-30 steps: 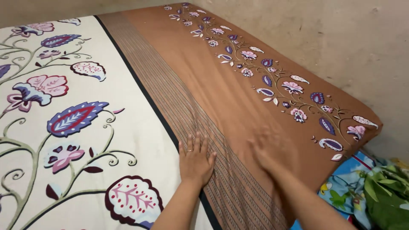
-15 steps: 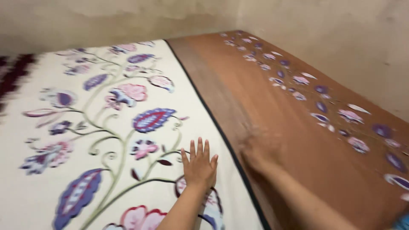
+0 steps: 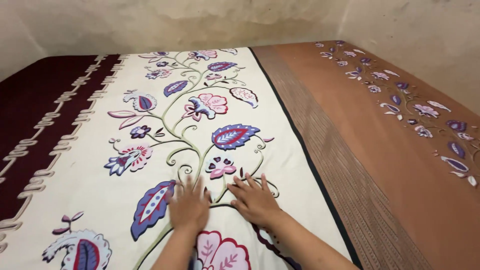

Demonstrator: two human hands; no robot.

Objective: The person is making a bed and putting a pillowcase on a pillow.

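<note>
Head view: we see both hands laid flat, palms down, on the cream middle panel of a bedsheet [image 3: 300,150] spread over a bed. Our left hand [image 3: 189,205] is blurred, its fingers loosely spread and gripping nothing; it lies just beside a blue-and-red leaf print [image 3: 152,202]. Our right hand [image 3: 256,200] is sharper, fingers splayed apart and pressed to the cloth, touching a green stem of the flower pattern. The two hands are close together but not overlapping. To our left the sheet turns to a maroon band [image 3: 35,100] with pale loops; to our right, past a dark stripe, lies a brown band [image 3: 400,165] edged with small purple flowers. A plain wall [image 3: 200,20] closes the far side. We judge the step in hand to be smoothing the sheet's centre. Any next stroke would call for flat palms and even pressure, sliding outward so no crease is pushed up.
</note>
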